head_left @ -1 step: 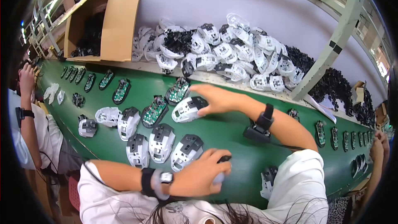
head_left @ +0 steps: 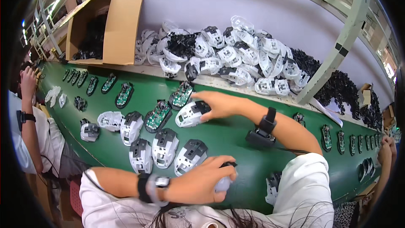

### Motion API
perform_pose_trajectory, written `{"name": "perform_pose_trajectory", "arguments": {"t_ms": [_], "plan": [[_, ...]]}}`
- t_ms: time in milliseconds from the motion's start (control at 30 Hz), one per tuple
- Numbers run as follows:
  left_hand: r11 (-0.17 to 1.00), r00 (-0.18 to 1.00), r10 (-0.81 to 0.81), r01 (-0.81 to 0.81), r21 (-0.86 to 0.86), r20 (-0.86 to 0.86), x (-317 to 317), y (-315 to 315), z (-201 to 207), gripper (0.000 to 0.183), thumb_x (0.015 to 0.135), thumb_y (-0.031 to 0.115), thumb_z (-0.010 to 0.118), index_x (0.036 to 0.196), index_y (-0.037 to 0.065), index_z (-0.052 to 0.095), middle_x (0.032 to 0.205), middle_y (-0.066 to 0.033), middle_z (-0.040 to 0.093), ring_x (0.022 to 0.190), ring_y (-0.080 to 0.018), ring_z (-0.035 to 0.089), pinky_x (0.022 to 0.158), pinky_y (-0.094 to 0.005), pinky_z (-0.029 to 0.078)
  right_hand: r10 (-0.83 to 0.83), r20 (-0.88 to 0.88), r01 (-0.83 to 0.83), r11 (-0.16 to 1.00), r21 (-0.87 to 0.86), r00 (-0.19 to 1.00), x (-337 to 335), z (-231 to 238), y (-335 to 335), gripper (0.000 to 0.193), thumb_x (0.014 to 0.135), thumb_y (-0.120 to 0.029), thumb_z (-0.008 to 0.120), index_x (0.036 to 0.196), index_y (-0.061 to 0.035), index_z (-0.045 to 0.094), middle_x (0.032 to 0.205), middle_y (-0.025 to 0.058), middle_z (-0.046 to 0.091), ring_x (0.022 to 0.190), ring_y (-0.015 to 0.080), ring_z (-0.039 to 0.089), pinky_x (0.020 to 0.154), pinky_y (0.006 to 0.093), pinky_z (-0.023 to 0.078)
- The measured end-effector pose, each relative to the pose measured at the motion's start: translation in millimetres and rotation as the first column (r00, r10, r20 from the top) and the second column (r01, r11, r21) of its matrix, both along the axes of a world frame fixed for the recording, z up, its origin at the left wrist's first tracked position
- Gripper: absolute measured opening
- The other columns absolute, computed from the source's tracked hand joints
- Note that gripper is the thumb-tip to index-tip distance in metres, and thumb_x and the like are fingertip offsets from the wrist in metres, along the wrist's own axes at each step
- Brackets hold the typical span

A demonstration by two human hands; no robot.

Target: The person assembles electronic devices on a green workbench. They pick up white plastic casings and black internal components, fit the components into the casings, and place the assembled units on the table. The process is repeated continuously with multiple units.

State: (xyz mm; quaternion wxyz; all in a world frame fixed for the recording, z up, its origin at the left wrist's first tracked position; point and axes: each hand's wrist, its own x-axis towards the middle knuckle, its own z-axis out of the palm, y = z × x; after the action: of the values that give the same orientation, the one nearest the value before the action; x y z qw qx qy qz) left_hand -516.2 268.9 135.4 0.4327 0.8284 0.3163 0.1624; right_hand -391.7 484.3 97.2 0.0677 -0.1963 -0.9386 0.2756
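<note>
My left hand [head_left: 200, 182] is closed round a mouse shell [head_left: 223, 184], white with a dark end, low at the front of the green bench; the fingers hide most of it. Farther out, my right hand [head_left: 221, 106] has its thumb and fingers about the right end of a white-and-dark-grey mouse shell [head_left: 190, 115] lying on the bench. Just beyond that shell is a black mouse base with a green circuit board [head_left: 182, 95]; a second such base [head_left: 158, 116] lies to its left. Several similar shells [head_left: 165, 147] lie left of my hands.
White shells [head_left: 230, 55] and black parts are heaped along the back shelf, beside an open cardboard box [head_left: 122, 21]. Circuit-board bases line the bench at left [head_left: 124, 95] and right [head_left: 326, 137]. A slanted metal post [head_left: 333, 55] stands at right. Co-workers' arms show on both sides.
My left hand has shifted and turned slightly, showing more of the shell in it. My right hand stays at the other shell. The whole view has tipped a little.
</note>
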Motion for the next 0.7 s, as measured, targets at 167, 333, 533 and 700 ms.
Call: {"name": "perform_pose_trajectory", "arguments": {"t_ms": [167, 333, 533, 700], "plan": [[0.901, 0.948, 0.239, -0.297, 0.317, 0.209, -29, 71, 73, 0.048, 0.071, 0.015, 0.071, 0.113, 0.007, 0.05, 0.12, -0.0171, 0.049, 0.114, -0.0268, 0.049, 0.096, -0.0378, 0.039, -0.03, 0.061, 0.034, 0.997, -0.064, 0.998, 6, -8, -6, 0.067, 0.069, -0.023, 0.077, 0.124, 0.0004, 0.047, 0.124, 0.0194, 0.051, 0.112, 0.0314, 0.052, 0.096, 0.0366, 0.042], [0.634, 0.749, 0.562, -0.663, 0.398, 0.352, -28, 250, 87, 0.059, 0.069, 0.026, 0.074, 0.114, -0.003, 0.049, 0.097, -0.0174, 0.061, 0.088, -0.0234, 0.062, 0.076, -0.0349, 0.051, -0.15, -0.069, 0.153, 0.987, 0.04, 0.986, 37, 9, -36, 0.056, 0.067, -0.029, 0.078, 0.107, 0.0025, 0.055, 0.101, 0.0178, 0.056, 0.093, 0.0307, 0.057, 0.082, 0.0371, 0.046], [0.38, 0.588, 0.746, -0.761, 0.525, 0.313, 5, 408, 49, 0.071, 0.068, 0.04, 0.076, 0.116, -0.007, 0.053, 0.108, -0.0227, 0.061, 0.098, -0.0283, 0.061, 0.086, -0.0341, 0.048, -0.644, -0.527, 0.831, 0.464, 0.308, 0.555, 92, 79, 54, 0.053, 0.071, -0.029, 0.073, 0.11, 0.0025, 0.056, 0.101, 0.0197, 0.061, 0.094, 0.0324, 0.059, 0.086, 0.039, 0.046], [0.417, 0.691, 0.65, -0.672, 0.612, 0.316, 25, 435, 42, 0.073, 0.07, 0.046, 0.073, 0.118, -0.007, 0.054, 0.104, -0.0226, 0.062, 0.096, -0.0291, 0.062, 0.085, -0.0358, 0.048, -0.559, -0.681, 0.857, 0.111, 0.503, 0.473, 114, 63, 160, 0.059, 0.076, -0.03, 0.072, 0.12, 0.0026, 0.05, 0.113, 0.0234, 0.055, 0.105, 0.0359, 0.054, 0.091, 0.0418, 0.044]]}}
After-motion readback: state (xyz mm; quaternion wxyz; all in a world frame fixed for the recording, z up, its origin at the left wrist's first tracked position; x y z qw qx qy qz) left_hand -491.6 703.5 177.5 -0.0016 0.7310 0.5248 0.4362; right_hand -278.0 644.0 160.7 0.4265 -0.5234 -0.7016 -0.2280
